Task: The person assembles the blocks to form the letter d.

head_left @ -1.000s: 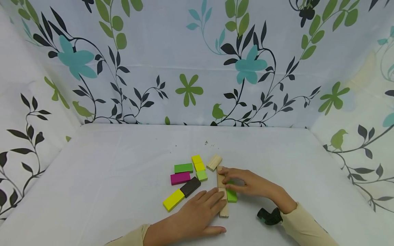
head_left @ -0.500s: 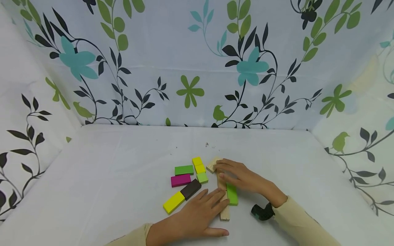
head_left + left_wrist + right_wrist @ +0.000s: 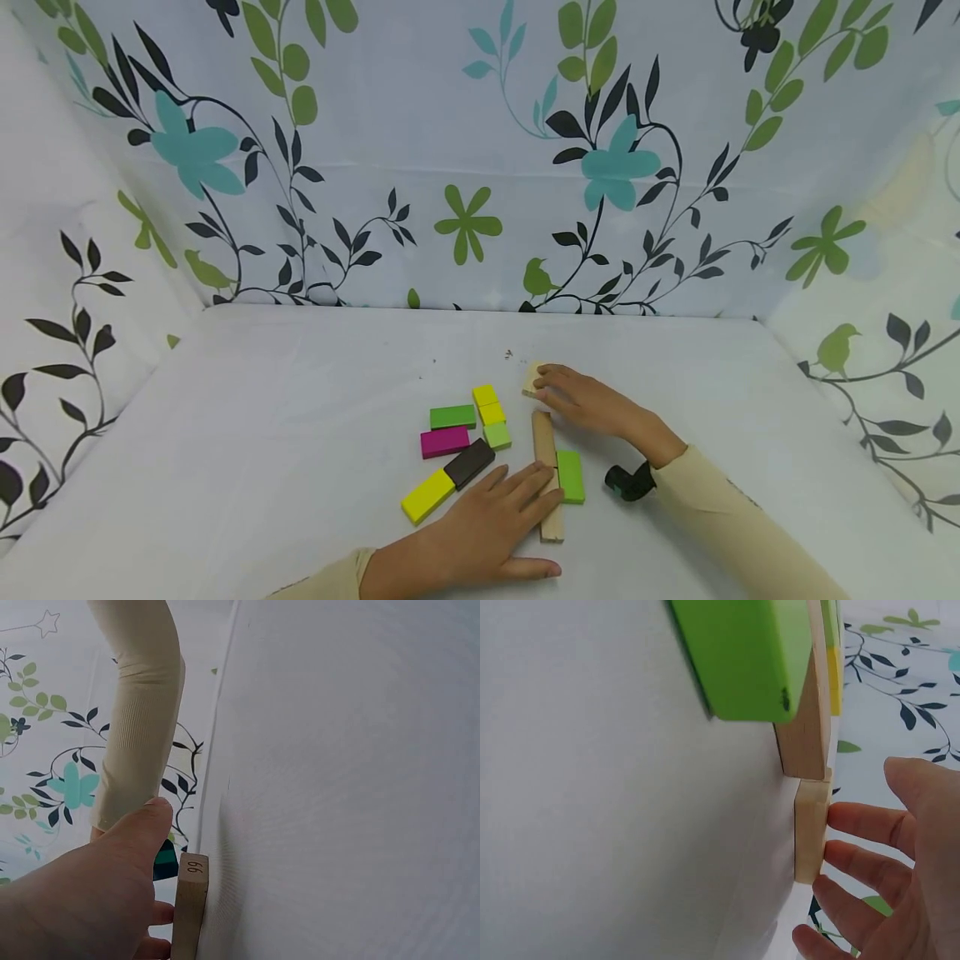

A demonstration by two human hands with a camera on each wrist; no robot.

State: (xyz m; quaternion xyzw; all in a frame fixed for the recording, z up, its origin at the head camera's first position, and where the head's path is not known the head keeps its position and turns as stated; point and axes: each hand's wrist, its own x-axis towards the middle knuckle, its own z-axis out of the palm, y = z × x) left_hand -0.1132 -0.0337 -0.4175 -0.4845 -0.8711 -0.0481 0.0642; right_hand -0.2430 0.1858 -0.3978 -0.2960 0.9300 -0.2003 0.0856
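In the head view the left hand [image 3: 480, 525] lies flat with spread fingers over a line of plain wooden blocks [image 3: 544, 437]. The left wrist view shows a wooden block marked 66 [image 3: 192, 889] beside that hand [image 3: 97, 892]. At the far end of the line, the right hand [image 3: 600, 408] touches a separate plain block [image 3: 531, 380] with loosely bent fingertips. In the right wrist view its fingers rest along that block [image 3: 810, 832], thumb apart from it. A green block [image 3: 571, 477] lies against the line's right side.
Left of the line lie yellow blocks [image 3: 427, 495], a dark block [image 3: 470, 462], a magenta block [image 3: 445, 442], a green block [image 3: 453, 417] and a light green block [image 3: 497, 435]. A patterned cloth [image 3: 375, 150] hangs behind the white table [image 3: 285, 417].
The right hand has moved from the wooden line to the separate block, which has shifted away and to the right and straightened. The left hand has stayed nearly still.
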